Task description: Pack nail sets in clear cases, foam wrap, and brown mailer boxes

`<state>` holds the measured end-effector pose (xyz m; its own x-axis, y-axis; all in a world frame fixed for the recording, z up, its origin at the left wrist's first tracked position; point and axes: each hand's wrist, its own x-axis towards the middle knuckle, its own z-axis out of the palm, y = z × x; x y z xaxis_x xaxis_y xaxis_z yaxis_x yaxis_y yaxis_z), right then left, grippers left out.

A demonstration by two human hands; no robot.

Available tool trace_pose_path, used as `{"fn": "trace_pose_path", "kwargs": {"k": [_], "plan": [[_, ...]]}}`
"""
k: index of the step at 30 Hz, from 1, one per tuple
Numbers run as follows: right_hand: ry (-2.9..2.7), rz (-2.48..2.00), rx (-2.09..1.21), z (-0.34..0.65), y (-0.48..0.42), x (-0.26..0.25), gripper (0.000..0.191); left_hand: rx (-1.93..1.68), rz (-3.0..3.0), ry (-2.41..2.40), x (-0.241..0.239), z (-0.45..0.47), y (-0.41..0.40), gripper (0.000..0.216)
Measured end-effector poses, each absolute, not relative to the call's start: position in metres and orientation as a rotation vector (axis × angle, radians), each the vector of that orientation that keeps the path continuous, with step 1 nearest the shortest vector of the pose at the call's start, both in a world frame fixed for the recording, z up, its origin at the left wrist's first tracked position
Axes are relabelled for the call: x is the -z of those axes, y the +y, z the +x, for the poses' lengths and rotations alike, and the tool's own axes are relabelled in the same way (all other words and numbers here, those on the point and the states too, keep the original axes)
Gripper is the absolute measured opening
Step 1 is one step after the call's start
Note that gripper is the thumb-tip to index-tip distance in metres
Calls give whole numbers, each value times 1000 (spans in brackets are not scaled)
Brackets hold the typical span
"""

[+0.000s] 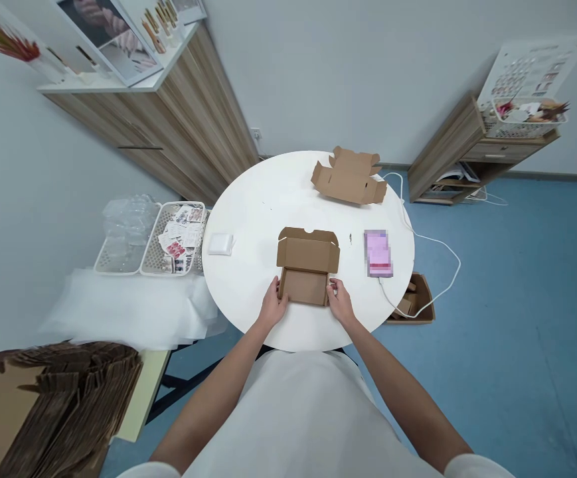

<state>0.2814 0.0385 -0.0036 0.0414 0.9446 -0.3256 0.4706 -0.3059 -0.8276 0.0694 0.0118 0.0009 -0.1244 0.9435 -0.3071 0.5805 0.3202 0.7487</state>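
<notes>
A small brown cardboard box [306, 287] stands on the white round table in front of me. Its lid is raised and leans back, with side flaps spread, and the inside looks bare. My left hand [272, 304] grips the box's left wall, fingers outside and thumb at the front corner. On the opposite wall, my right hand [340, 300] is closed in the same way. Farther back lies an unfolded flat cardboard box [350, 176]. To the left on the tabletop is a small white packet [220, 243].
On the round table [248, 199], a phone [378, 253] with a white cable lies at right. Baskets [174, 239] of cards and plastic bags stand left, above white sheets [133, 309] and stacked cardboard [69, 398]. A brown bin [420, 299] sits on the floor at right.
</notes>
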Motion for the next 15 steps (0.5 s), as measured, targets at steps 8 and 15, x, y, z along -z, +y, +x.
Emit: {"fn": "trace_pose_path", "kwargs": {"k": [8,15], "plan": [[-1277,-1769,-1035,274,18,-20,40,-633,1338,1849,-8,34,3,62],[-1687,-1475,-1263,179,23,-59,21,-730,1288,2161,-6,-63,27,68]]}}
